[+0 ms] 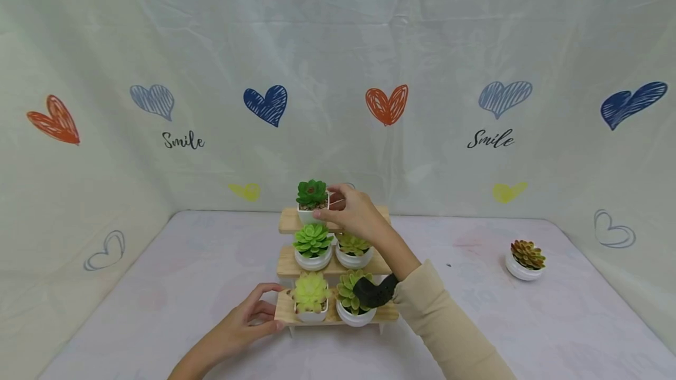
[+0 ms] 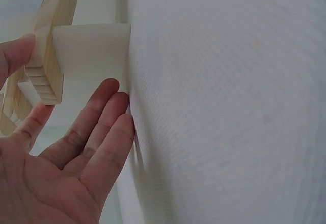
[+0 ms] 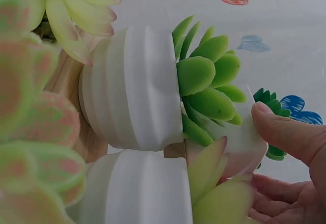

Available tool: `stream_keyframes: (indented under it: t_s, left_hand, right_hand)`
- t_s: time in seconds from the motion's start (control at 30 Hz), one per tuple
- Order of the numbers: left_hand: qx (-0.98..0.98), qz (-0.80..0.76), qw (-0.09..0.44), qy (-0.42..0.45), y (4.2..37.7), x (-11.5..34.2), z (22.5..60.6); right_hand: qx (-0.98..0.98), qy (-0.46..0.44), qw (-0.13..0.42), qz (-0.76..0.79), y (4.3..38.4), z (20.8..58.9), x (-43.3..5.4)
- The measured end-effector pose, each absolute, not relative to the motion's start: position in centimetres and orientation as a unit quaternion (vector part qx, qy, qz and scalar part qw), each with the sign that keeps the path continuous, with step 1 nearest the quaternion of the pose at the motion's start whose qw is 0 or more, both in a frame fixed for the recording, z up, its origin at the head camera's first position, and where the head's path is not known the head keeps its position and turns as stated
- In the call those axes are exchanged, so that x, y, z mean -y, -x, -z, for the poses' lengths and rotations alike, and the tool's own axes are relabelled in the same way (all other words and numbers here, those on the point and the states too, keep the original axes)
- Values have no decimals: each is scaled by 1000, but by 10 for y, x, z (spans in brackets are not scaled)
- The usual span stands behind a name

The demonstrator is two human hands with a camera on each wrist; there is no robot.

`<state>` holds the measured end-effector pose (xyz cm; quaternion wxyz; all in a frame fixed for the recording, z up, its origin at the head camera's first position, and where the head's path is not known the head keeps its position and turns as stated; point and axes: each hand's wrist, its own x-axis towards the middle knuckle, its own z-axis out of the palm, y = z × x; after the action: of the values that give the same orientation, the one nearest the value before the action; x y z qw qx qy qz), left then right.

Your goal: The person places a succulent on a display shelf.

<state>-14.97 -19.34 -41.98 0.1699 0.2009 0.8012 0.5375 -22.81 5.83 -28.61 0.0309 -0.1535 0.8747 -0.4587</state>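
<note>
My right hand (image 1: 351,210) pinches the white square pot of a dark green succulent (image 1: 311,193) at the left part of the top board. In the right wrist view, the thumb (image 3: 277,130) presses that pot's side, partly behind a bright green succulent (image 3: 209,76). My left hand (image 1: 247,321) holds the left end of the bottom board of a three-tier wooden plant stand (image 1: 285,313). Thumb and index finger grip the board's end (image 2: 43,81) in the left wrist view, the other fingers extended below it.
Two succulents in round white pots (image 1: 314,261) stand on the middle board. The bottom board carries a yellow-green succulent (image 1: 310,293) and a red-edged one (image 1: 348,293). A brownish succulent (image 1: 527,255) stands on the table at right. Behind the table hangs a heart-printed curtain (image 1: 327,151).
</note>
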Motion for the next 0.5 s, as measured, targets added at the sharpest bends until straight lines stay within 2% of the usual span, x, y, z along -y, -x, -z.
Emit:
stream_keyframes:
  t_s: [0.5]
  left_hand:
    - [-796, -545, 175, -199, 148, 193, 418]
  right_hand:
    - [-872, 161, -4, 462, 220, 280, -75]
